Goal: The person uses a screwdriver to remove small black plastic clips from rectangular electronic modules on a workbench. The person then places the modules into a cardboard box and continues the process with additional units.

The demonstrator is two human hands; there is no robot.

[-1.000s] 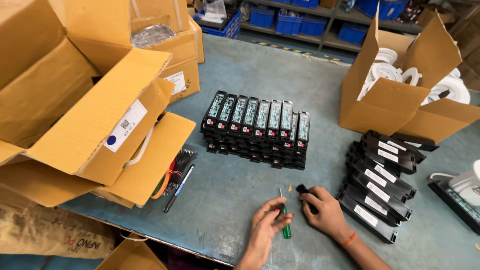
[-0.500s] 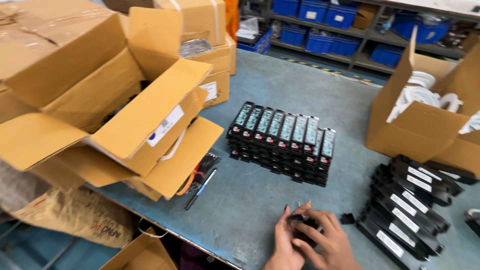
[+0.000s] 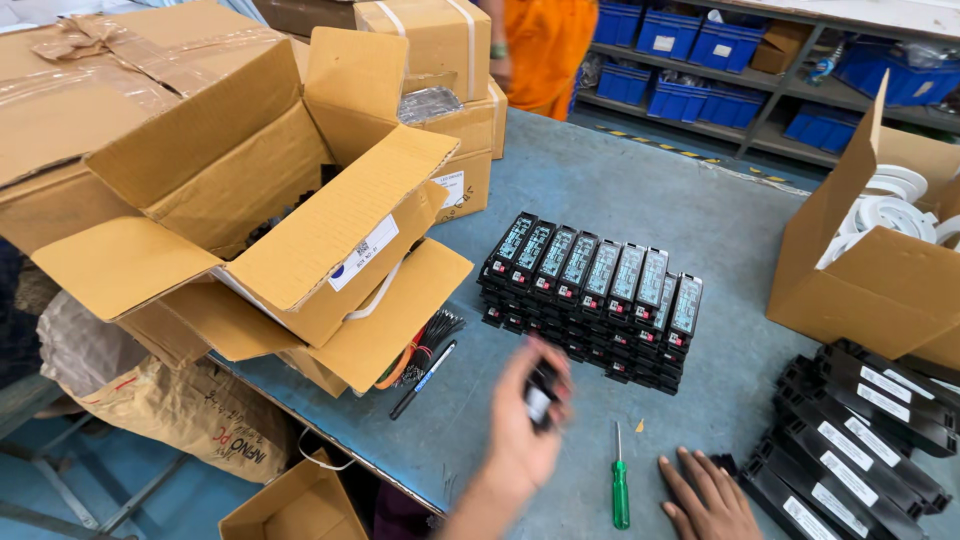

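Note:
My left hand (image 3: pixel 522 430) is raised above the blue table (image 3: pixel 640 200), blurred by motion, and grips a small black module (image 3: pixel 542 392) with a pale label. My right hand (image 3: pixel 708 497) lies flat on the table near the front edge, fingers spread, holding nothing. Between the two hands a green-handled screwdriver (image 3: pixel 620 482) lies on the table. Just beyond my left hand stands a neat row of black modules (image 3: pixel 592 292), stacked in layers.
Open cardboard boxes (image 3: pixel 250 200) crowd the left side and overhang the table edge. Cable ties and a pen (image 3: pixel 425 362) lie beneath them. Another pile of black modules (image 3: pixel 860 440) fills the right, behind it a box of white fittings (image 3: pixel 880 260). A person in orange (image 3: pixel 535 40) stands beyond.
My view has swung left. The left hand has lifted away with the black module toward the row, while the right hand has dropped flat on the table. The screwdriver now lies free.

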